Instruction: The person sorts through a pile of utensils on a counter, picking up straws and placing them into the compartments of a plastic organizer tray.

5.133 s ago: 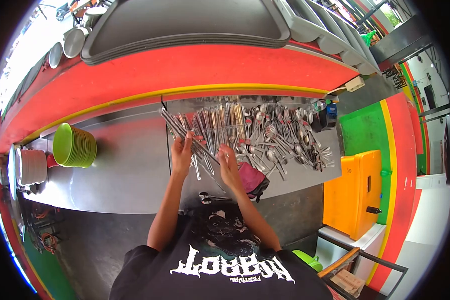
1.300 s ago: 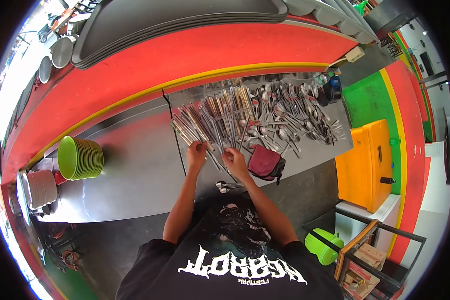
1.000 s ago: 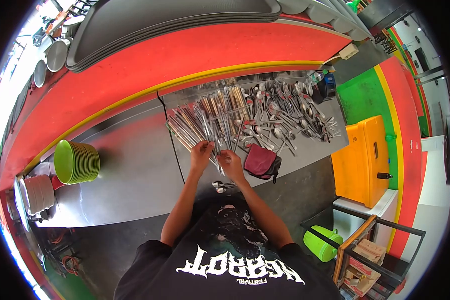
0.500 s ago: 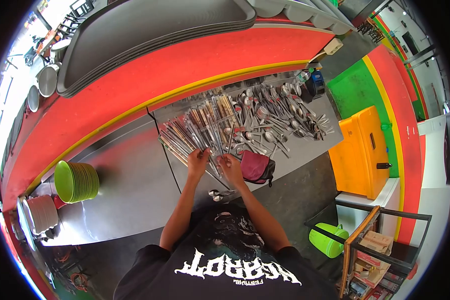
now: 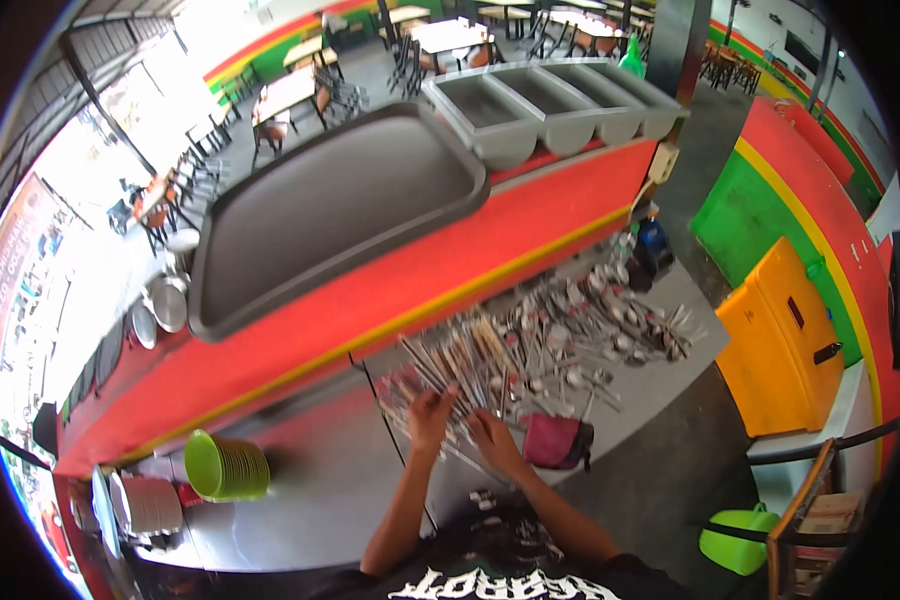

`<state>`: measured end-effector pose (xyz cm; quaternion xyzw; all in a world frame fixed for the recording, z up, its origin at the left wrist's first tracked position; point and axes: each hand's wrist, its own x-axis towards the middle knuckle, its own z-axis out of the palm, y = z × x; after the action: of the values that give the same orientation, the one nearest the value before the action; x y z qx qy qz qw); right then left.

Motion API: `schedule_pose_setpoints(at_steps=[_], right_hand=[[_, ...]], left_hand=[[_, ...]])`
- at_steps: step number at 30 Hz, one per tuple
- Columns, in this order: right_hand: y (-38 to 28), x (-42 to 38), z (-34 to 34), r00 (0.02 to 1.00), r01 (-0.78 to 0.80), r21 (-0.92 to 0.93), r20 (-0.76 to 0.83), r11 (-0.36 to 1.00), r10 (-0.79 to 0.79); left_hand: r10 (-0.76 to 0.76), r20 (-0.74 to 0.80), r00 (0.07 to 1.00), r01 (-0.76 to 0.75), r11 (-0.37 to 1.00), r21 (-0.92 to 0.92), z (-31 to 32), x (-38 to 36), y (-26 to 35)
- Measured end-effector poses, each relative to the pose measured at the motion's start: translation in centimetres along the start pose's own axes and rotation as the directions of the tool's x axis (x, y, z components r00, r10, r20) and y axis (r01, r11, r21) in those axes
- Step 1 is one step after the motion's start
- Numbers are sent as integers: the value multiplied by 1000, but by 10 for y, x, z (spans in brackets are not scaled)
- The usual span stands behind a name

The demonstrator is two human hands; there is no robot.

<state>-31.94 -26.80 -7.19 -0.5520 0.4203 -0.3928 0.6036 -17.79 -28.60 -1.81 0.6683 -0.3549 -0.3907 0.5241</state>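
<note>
My left hand (image 5: 430, 418) is over the near edge of a row of long thin utensils (image 5: 440, 362), its fingers curled together. Just to its right, my right hand (image 5: 490, 436) is also closed, fingertips pointing at the same row. Blur hides what either hand grips. Loose spoons and forks (image 5: 595, 325) lie in a wide heap to the right on the metal counter (image 5: 320, 450). A maroon pouch with black trim (image 5: 552, 441) rests beside my right hand. A few spoons (image 5: 485, 497) lie close to my body.
A red ledge (image 5: 370, 290) runs behind the counter, bearing a dark tray (image 5: 340, 210) and a grey divided cutlery holder (image 5: 560, 105). Green bowls (image 5: 228, 467) and pale plates (image 5: 148, 503) are stacked at left. A yellow bin (image 5: 785, 340) stands at right.
My view has tilted up and shifted, so the tray, cutlery holder and tables beyond show more fully. Both hands remain close together at the long utensils, with only slight finger movement.
</note>
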Motion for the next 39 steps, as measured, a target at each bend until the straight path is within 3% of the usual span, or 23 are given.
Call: schedule_pose_setpoints(at_steps=[2,5,9,11,12,14,15,17,19,23,31,34,39], right_hand=[[-26,8,-13,994,70,-53,-85,996,-75],[-57,30,-42,970,207,-69,-117,976,-214],[-142,63,-83,956,270,-102,-91,958,-279],[-171,79,-99,932,346,-119,-69,931,-356],[-185,93,-110,942,322,-232,-14,918,-335],[-233,117,-124,838,531,-213,-10,820,-545],[-248,132,-133,842,531,-216,28,820,-538],[-280,162,-152,825,562,-211,71,799,-561],[-308,187,-157,791,610,-190,77,770,-607],[-334,222,-172,835,550,-183,145,815,-531],[-353,299,-188,837,530,-400,104,748,-538],[-345,339,-189,751,566,-575,63,591,-657],[-359,363,-197,882,442,-559,127,701,-454]], left_hand=[[96,9,995,-97,993,74,16,6,15],[249,71,966,-256,958,132,41,9,85],[463,165,871,-484,867,123,71,35,176],[473,185,861,-488,872,38,86,45,216],[498,184,848,-512,858,36,90,51,227],[593,164,788,-605,796,28,104,68,258],[657,143,740,-667,745,26,111,80,275],[659,208,723,-681,730,54,123,134,302],[692,184,698,-714,693,99,133,137,340],[709,240,663,-746,598,293,146,178,376],[613,256,747,-646,580,497,172,260,394],[564,256,785,-600,591,539,174,294,393],[590,235,772,-591,533,605,179,326,385]])
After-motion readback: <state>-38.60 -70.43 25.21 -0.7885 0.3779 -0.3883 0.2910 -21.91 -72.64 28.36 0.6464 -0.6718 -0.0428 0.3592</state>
